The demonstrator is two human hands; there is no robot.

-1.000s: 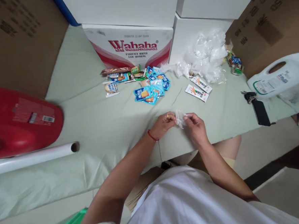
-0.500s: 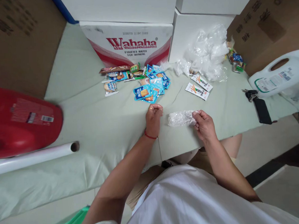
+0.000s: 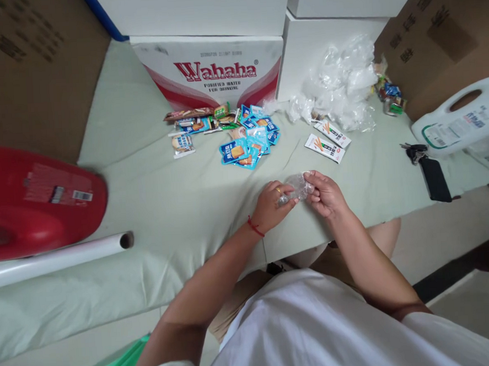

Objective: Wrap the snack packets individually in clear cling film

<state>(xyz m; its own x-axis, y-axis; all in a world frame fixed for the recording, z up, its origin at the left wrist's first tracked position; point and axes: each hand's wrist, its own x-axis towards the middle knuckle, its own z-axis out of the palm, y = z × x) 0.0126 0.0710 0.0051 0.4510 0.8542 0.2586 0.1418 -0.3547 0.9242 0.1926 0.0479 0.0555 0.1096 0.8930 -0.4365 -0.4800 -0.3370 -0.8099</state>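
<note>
A crinkled clear plastic bag [image 3: 298,185] is stretched between my two hands above the near part of the table. My right hand [image 3: 326,194] pinches its right end between thumb and fingers. My left hand [image 3: 273,206], with a ring and a red cord at the wrist, is closed around the bag's left end. Beyond the hands lie two white snack packets [image 3: 325,147] with orange sticks printed on them. To their left is a heap of blue snack packets [image 3: 234,150], with other small wrapped snacks [image 3: 183,144] beside it.
A Wahaha carton [image 3: 221,68] stands at the back, with a pile of clear plastic bags [image 3: 340,89] to its right. A white jug [image 3: 460,117], keys [image 3: 414,151] and a black phone [image 3: 435,179] sit at right. A red jug [image 3: 42,201] and a white roll [image 3: 58,260] lie left.
My left hand has moved right and taken hold of the bag's left end. My right hand has shifted slightly left with the bag, which now looks shorter and more gathered.
</note>
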